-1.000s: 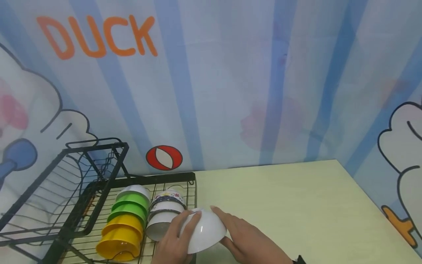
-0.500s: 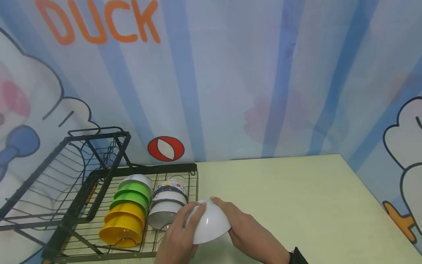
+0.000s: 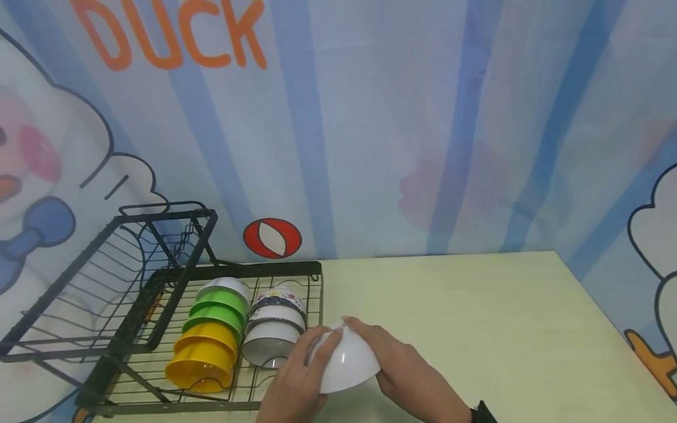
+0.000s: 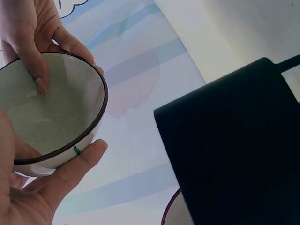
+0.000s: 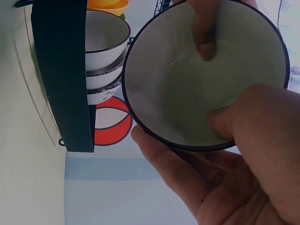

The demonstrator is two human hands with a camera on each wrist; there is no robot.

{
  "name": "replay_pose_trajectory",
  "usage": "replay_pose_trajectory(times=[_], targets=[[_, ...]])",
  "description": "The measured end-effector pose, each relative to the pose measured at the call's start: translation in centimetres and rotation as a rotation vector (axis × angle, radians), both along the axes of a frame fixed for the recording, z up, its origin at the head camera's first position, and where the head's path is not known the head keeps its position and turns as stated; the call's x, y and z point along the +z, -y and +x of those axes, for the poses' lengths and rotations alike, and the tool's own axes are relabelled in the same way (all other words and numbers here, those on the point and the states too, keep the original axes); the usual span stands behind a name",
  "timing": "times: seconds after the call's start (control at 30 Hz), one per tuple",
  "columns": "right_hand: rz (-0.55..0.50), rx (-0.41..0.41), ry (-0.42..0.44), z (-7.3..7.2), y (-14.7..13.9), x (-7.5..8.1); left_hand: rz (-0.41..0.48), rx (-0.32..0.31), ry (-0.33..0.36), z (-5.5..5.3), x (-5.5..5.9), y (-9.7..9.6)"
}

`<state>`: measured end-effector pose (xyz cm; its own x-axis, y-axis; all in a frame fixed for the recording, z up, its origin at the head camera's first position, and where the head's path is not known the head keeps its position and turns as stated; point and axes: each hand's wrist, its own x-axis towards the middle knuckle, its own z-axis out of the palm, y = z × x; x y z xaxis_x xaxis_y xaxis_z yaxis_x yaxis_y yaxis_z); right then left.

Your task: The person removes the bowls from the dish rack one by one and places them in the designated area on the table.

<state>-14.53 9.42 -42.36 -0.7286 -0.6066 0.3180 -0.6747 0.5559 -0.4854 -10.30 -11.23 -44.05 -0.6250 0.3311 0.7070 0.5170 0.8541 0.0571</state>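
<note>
A white bowl is tilted on its side between both hands, just right of the dish rack. My left hand grips one side of it and my right hand grips the other. In the left wrist view the bowl shows a dark rim and a small green mark outside. Each thumb reaches inside; the right wrist view shows my right thumb on the inner wall of the bowl, with fingers behind. Closest to the left hand in the rack is a white bowl at the front of a short row.
The black wire dish rack has a raised side shelf on its left. Yellow bowls, green bowls and a white bowl stand in one row. A patterned bowl is in the other. Pale tabletop extends right.
The head view has tilted down and shifted slightly left, so the rack, hands and bowl appear displaced. Both hands keep gripping the bowl, its tilt barely altered.
</note>
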Motion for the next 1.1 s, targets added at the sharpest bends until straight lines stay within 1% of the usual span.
replay_pose_trajectory(times=[0.1,0.2,0.37,0.47,0.57,0.7,0.8,0.97,1.1], targets=[[0.005,-0.038,-0.028,0.0,0.1,-0.1,-0.001,0.004,0.01,0.0,-0.2,-0.1],[-0.004,-0.082,-0.026,0.1,0.2,-0.2,0.005,0.006,0.024,0.0,-0.3,-0.3],[-0.051,-0.147,-0.02,0.4,0.4,-0.3,0.02,-0.012,0.009,0.1,-0.5,-0.7],[-0.074,-0.181,-0.026,0.3,0.3,-0.5,0.026,-0.012,0.008,0.1,-0.5,-0.9],[-0.094,-0.189,-0.029,0.2,0.2,-0.5,0.021,0.013,0.022,0.2,-0.4,-1.0],[-0.115,-0.181,-0.038,-0.2,0.1,-0.5,0.004,0.051,0.07,0.2,-0.2,-1.0],[-0.118,-0.204,-0.016,-0.5,0.2,-0.3,-0.005,0.063,0.097,0.1,-0.1,-1.1],[-0.122,-0.266,0.049,-0.7,0.3,-0.2,-0.018,0.081,0.1,0.1,0.0,-1.1],[-0.118,-0.284,0.055,-0.5,0.3,-0.4,-0.018,0.096,0.108,0.3,-0.1,-1.0]])
